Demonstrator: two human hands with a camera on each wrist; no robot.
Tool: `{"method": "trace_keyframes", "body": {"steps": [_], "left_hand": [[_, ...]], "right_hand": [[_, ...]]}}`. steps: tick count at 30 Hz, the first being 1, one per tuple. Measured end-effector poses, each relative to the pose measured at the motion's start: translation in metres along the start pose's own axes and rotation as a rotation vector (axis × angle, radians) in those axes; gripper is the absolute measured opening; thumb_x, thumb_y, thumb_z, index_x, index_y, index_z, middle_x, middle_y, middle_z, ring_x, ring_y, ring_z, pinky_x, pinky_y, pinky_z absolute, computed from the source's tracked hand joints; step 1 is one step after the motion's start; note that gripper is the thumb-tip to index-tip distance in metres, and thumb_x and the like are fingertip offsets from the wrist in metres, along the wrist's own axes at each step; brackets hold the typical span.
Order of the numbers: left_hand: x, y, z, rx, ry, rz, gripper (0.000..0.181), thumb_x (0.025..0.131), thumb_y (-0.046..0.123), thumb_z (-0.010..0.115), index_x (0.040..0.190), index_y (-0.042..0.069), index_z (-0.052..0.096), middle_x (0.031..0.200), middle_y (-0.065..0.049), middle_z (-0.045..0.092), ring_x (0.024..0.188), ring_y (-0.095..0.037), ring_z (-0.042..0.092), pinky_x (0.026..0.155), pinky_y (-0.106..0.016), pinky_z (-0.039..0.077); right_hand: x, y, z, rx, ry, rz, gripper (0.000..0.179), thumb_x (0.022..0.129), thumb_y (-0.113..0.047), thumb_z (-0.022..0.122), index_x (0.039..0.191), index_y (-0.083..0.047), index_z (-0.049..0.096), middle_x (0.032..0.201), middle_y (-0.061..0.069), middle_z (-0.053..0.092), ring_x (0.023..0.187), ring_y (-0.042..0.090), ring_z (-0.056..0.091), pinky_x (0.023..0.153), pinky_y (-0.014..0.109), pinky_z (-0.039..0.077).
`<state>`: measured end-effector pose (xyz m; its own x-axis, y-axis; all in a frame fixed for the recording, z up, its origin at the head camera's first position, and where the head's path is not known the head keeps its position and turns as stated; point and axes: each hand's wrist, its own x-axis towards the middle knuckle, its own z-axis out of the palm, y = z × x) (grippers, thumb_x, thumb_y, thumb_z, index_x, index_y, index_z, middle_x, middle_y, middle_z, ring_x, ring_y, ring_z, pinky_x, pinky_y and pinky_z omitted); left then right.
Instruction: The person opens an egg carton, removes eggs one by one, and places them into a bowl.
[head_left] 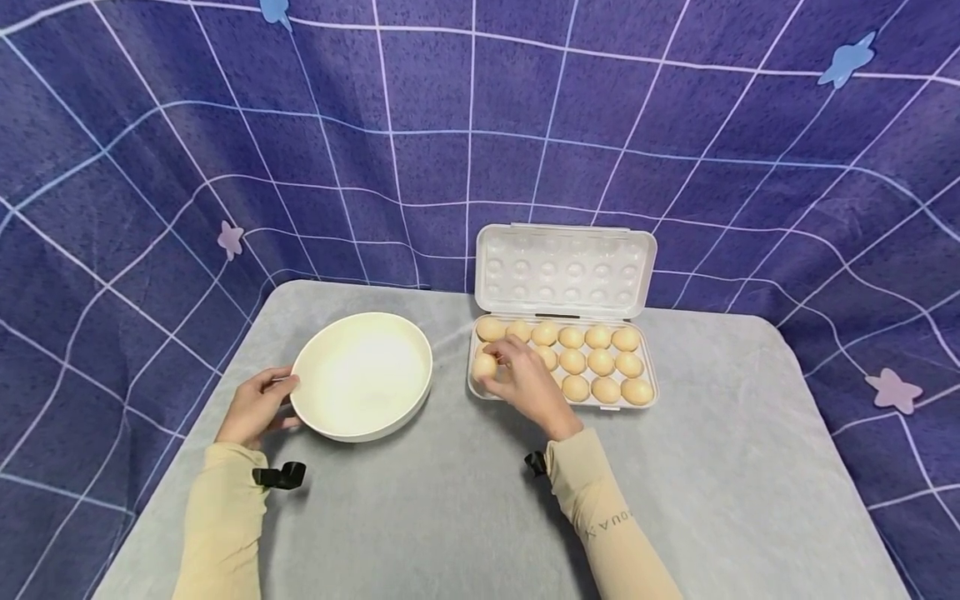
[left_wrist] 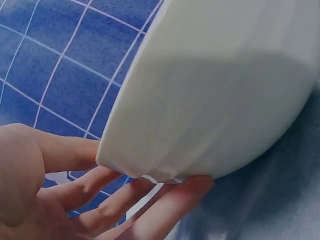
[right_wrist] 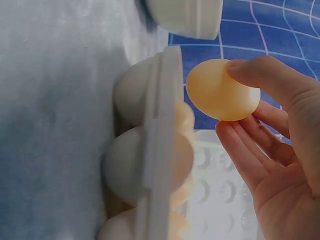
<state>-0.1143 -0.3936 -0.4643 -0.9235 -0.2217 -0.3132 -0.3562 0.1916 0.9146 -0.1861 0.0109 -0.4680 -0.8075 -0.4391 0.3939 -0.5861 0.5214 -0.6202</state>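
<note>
Two bare hands over a gray table (head_left: 420,517), head view. Left hand (head_left: 258,408) at the left side of a round white bowl (head_left: 363,375), thumb and fingers gripping its edge. Right hand (head_left: 525,379) with fingertips curled about a single tan egg (head_left: 484,367), over the left end of a white carton (head_left: 651,375). Egg nearly round from this angle, its long axis hard to read. Carton lengthwise from left to right, with seated eggs (head_left: 601,362) in three rows; raised lid (head_left: 566,267) along the back edge, before a blue curtain (head_left: 420,100). Room for moving: a strip of tabletop between bowl and carton, a broad stretch in front of both, and another to the carton's right.

Left wrist view: bowl wall in close-up, thumb at the edge and fingers against the outside; far part of the bowl beyond the frame.

Right wrist view: egg pinched between thumb and fingers, grip spread to the egg's width. Long axis roughly crosswise in the frame, sloping slightly down toward the palm; blunt end not distinguishable. Narrow gap between egg and carton rim; bowl edge at the top.
</note>
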Motion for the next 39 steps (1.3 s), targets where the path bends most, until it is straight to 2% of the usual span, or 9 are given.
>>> {"method": "trace_keyframes", "body": {"steps": [3,14,19,28,34,39], "left_hand": [[0.0,-0.001,0.001,0.006,0.019,-0.001,0.056,0.103,0.026,0.054,0.145,-0.007,0.037,0.089,0.013,0.058,0.079,0.001,0.062,0.065,-0.03,0.063],[0.0,-0.003,0.001,0.005,0.014,0.027,0.059,0.103,0.028,0.055,0.146,-0.007,0.035,0.09,0.015,0.057,0.08,0.001,0.062,0.066,-0.031,0.063],[0.0,-0.001,0.0,-0.008,0.007,0.015,0.058,0.102,0.028,0.056,0.144,-0.007,0.037,0.088,0.016,0.059,0.079,-0.001,0.063,0.067,-0.032,0.063],[0.002,-0.001,0.002,-0.066,-0.032,0.012,0.06,0.102,0.028,0.058,0.144,-0.008,0.036,0.089,0.016,0.06,0.08,-0.001,0.064,0.068,-0.033,0.064],[0.0,-0.004,-0.001,-0.072,-0.029,-0.001,0.064,0.101,0.032,0.059,0.146,-0.006,0.033,0.09,0.018,0.06,0.081,-0.002,0.065,0.069,-0.033,0.064],[-0.002,-0.004,-0.001,-0.077,-0.024,0.016,0.066,0.101,0.033,0.059,0.145,-0.007,0.033,0.089,0.018,0.061,0.08,-0.001,0.066,0.068,-0.035,0.064]], "right_hand": [[0.003,-0.004,-0.001,0.011,0.008,-0.018,0.032,0.08,-0.012,0.083,0.108,-0.006,0.068,0.104,0.005,0.062,0.09,0.018,0.063,0.079,0.034,0.058],[0.015,-0.028,0.008,0.102,0.02,-0.046,0.031,0.079,-0.009,0.081,0.106,-0.005,0.067,0.104,0.005,0.062,0.092,0.017,0.064,0.084,0.036,0.061],[0.02,-0.041,0.016,0.084,0.032,-0.063,0.03,0.078,-0.011,0.081,0.105,-0.008,0.068,0.102,0.001,0.063,0.092,0.014,0.063,0.085,0.032,0.059],[0.026,-0.057,0.035,0.105,0.008,-0.034,0.032,0.079,-0.012,0.082,0.107,-0.008,0.066,0.106,0.002,0.063,0.097,0.013,0.063,0.089,0.02,0.054],[0.035,-0.066,0.049,0.078,-0.039,-0.035,0.033,0.079,-0.014,0.082,0.107,-0.008,0.066,0.106,0.002,0.063,0.095,0.015,0.063,0.087,0.018,0.052],[0.043,-0.074,0.061,0.005,-0.059,-0.054,0.033,0.076,-0.013,0.083,0.104,-0.008,0.067,0.102,0.002,0.063,0.092,0.013,0.059,0.083,0.017,0.05]]}}
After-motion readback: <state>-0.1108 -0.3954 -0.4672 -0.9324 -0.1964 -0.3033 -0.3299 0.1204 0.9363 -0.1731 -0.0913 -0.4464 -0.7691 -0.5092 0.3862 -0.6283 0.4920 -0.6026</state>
